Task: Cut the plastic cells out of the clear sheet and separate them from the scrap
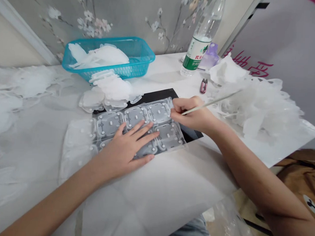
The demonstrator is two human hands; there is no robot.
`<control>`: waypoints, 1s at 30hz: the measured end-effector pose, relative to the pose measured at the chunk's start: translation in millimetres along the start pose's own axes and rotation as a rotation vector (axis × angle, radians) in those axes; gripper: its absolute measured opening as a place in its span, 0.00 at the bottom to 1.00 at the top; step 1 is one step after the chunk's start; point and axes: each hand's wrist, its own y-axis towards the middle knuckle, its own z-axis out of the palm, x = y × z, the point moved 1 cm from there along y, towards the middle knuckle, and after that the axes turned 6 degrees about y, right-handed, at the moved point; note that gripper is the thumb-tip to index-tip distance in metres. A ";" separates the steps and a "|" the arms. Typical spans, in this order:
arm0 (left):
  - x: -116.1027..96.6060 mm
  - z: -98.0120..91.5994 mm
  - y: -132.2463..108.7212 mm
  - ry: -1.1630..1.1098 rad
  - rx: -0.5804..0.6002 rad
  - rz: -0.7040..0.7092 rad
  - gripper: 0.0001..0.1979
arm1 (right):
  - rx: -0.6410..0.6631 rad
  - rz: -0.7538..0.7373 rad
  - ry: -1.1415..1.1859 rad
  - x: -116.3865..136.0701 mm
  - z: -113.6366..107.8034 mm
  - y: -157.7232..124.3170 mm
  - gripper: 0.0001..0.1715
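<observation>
My left hand (128, 142) lies flat with fingers spread on a clear plastic sheet (168, 134) of rounded shapes dotted with small white spots. The sheet lies partly over a black board (190, 133) and runs left onto the white table. In my right hand (190, 112) is a thin pale stick (217, 101), gripped like a pen, its long end pointing up to the right. The fingers are at the sheet's upper right corner; the stick's lower tip is hidden behind them. Just beyond the sheet sits a pile of cut-out translucent pieces (110, 89).
A blue basket (141, 67) of white pieces stands at the back. To its right are a water bottle (197, 52), small pink-handled snips (203, 86) and a purple object (211, 56). Translucent scraps (261, 104) heap at the right; more sheets (26, 89) cover the left.
</observation>
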 end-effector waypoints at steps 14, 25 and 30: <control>13.4 -5.2 -2.1 0.118 -0.062 0.120 0.23 | 0.218 0.039 0.395 4.0 28.6 -5.5 0.17; 9.9 1.6 -2.3 0.146 -0.049 0.185 0.24 | 0.208 -0.072 0.269 11.2 32.5 -7.6 0.20; 10.3 1.8 -2.7 0.153 -0.081 0.202 0.23 | 0.210 -0.170 0.220 15.5 35.6 -9.8 0.23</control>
